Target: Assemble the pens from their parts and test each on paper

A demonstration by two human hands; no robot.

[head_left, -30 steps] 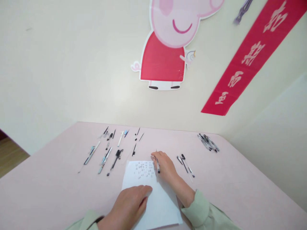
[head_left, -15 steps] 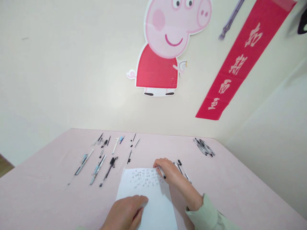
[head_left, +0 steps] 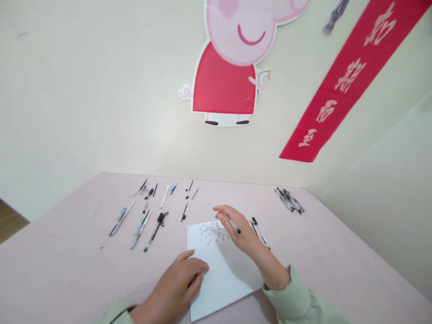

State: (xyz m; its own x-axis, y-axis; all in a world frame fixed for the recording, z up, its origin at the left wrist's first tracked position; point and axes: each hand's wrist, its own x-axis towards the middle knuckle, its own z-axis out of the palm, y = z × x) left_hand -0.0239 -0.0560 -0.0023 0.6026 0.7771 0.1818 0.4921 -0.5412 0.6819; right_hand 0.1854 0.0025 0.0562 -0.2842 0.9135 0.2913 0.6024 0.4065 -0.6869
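My right hand (head_left: 240,231) holds a black-tipped pen (head_left: 233,224) over the top right corner of a white sheet of paper (head_left: 222,270) with small handwriting near its top. The pen lies slanted across my fingers, tip pointing right. My left hand (head_left: 178,281) rests on the lower left of the sheet, fingers curled and pressing it to the pink table (head_left: 67,270). The sheet lies turned at an angle.
Several pens and pen parts (head_left: 148,216) lie in rows on the left of the table. Two pens (head_left: 259,230) sit just right of my right hand. A bundle of black pens (head_left: 290,200) lies at the far right. A cartoon pig cutout (head_left: 232,63) and a red banner (head_left: 344,81) hang on the wall.
The sheet has rotated, its top swinging to the right. My right hand lifted the pen off the writing and turned it sideways. My left hand curled more tightly on the paper.
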